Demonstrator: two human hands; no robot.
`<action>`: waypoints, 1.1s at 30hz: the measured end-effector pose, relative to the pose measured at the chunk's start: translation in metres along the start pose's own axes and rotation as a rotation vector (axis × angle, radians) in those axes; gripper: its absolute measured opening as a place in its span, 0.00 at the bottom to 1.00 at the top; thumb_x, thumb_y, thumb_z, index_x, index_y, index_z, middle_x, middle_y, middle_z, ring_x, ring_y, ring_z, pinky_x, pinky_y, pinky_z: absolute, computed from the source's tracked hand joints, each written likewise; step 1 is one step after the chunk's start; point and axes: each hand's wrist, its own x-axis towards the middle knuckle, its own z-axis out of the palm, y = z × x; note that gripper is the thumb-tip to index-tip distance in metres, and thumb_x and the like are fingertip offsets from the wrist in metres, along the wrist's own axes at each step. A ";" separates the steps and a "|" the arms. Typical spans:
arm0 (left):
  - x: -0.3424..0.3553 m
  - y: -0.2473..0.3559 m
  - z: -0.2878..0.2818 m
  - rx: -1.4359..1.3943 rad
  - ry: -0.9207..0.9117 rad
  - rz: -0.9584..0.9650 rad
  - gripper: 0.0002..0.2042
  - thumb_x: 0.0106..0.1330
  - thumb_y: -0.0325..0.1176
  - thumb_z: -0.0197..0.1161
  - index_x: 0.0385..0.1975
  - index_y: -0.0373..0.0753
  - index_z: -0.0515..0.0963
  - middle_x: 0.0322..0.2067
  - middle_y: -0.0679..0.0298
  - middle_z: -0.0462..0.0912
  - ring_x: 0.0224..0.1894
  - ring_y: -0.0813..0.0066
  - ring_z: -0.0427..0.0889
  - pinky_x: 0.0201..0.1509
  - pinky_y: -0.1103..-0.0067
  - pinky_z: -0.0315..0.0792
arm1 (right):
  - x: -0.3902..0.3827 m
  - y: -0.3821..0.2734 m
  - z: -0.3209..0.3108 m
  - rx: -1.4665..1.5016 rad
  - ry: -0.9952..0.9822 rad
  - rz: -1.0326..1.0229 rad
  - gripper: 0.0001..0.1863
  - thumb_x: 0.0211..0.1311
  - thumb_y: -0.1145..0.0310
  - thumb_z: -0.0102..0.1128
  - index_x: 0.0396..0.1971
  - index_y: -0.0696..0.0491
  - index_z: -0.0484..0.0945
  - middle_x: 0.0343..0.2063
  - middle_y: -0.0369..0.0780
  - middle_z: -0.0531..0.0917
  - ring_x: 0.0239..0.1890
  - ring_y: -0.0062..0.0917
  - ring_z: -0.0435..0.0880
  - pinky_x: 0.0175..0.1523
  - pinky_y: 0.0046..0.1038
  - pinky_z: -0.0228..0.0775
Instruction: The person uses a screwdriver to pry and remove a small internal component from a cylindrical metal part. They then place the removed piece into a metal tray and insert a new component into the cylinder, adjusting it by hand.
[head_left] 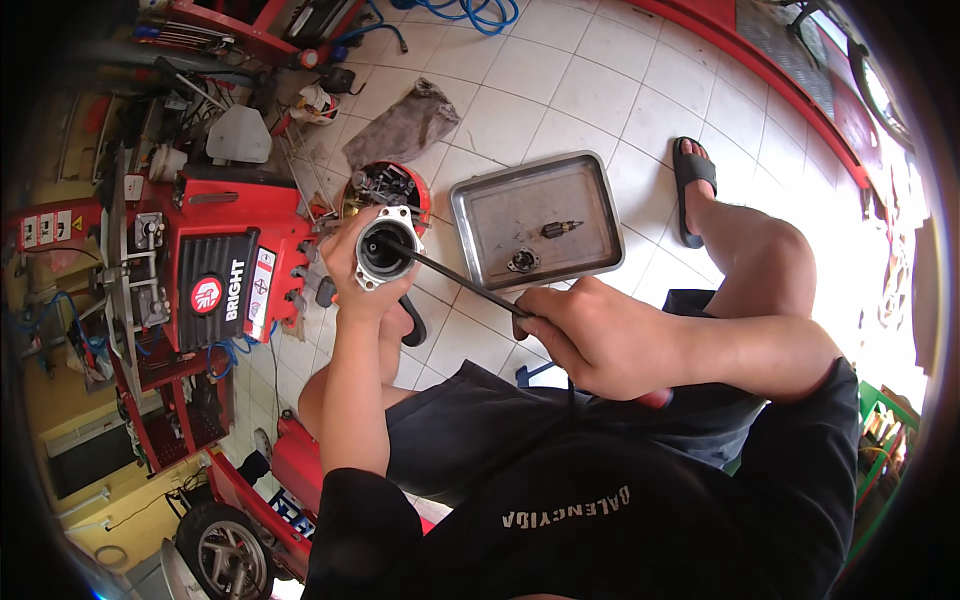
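My left hand [345, 255] is wrapped round a silver metal housing [398, 217], a short cylinder with a bolt-hole flange and a dark bore. Its open end faces up toward me. In my right hand [605, 335] is a long screwdriver [465, 283] with a dark shaft; a red handle end [655, 398] shows below the palm. The shaft slants down to the left into the bore, where its tip is hidden. Beyond my hands, a metal tray [463, 215] on the floor holds a dark spindle-shaped part [560, 229] and a small round part [522, 260].
Behind the housing stands a red round container [425, 205] of metal parts, with a grey rag [400, 125] beyond it. A red machine [200, 200] stands close on the left. A blue hose [470, 15] lies at the far edge. White tiles cover the floor.
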 end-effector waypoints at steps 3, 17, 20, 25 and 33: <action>0.004 0.007 0.001 -0.038 -0.003 -0.015 0.22 0.41 0.26 0.78 0.40 0.33 0.82 0.31 0.60 0.88 0.33 0.70 0.89 0.43 0.76 0.81 | 0.002 0.009 0.003 -0.015 0.038 -0.018 0.09 0.70 0.77 0.53 0.37 0.67 0.79 0.20 0.58 0.81 0.30 0.56 0.84 0.39 0.46 0.77; 0.007 0.003 0.003 -0.114 0.065 -0.054 0.18 0.45 0.24 0.77 0.38 0.32 0.82 0.30 0.61 0.87 0.32 0.73 0.87 0.41 0.77 0.79 | 0.002 -0.002 0.002 -0.059 -0.020 -0.046 0.08 0.70 0.76 0.53 0.38 0.66 0.79 0.19 0.57 0.81 0.27 0.53 0.85 0.36 0.44 0.77; 0.010 0.001 -0.001 -0.115 0.077 -0.052 0.18 0.45 0.24 0.77 0.37 0.32 0.82 0.30 0.62 0.87 0.32 0.74 0.87 0.41 0.78 0.79 | 0.000 -0.011 -0.003 -0.068 -0.043 0.002 0.08 0.70 0.76 0.53 0.39 0.66 0.79 0.18 0.56 0.81 0.26 0.52 0.85 0.35 0.44 0.77; 0.005 -0.003 -0.004 -0.088 0.064 0.010 0.19 0.44 0.26 0.77 0.38 0.33 0.82 0.30 0.62 0.88 0.32 0.74 0.87 0.42 0.78 0.80 | 0.001 -0.005 -0.001 -0.058 -0.028 -0.026 0.08 0.70 0.76 0.54 0.39 0.66 0.78 0.18 0.56 0.81 0.26 0.54 0.85 0.35 0.45 0.77; 0.008 0.002 -0.004 -0.081 0.036 0.003 0.20 0.43 0.27 0.77 0.39 0.32 0.82 0.31 0.61 0.88 0.33 0.75 0.87 0.42 0.78 0.80 | 0.001 -0.004 -0.004 -0.071 -0.035 -0.009 0.08 0.70 0.76 0.54 0.38 0.65 0.78 0.18 0.56 0.81 0.27 0.54 0.84 0.36 0.46 0.77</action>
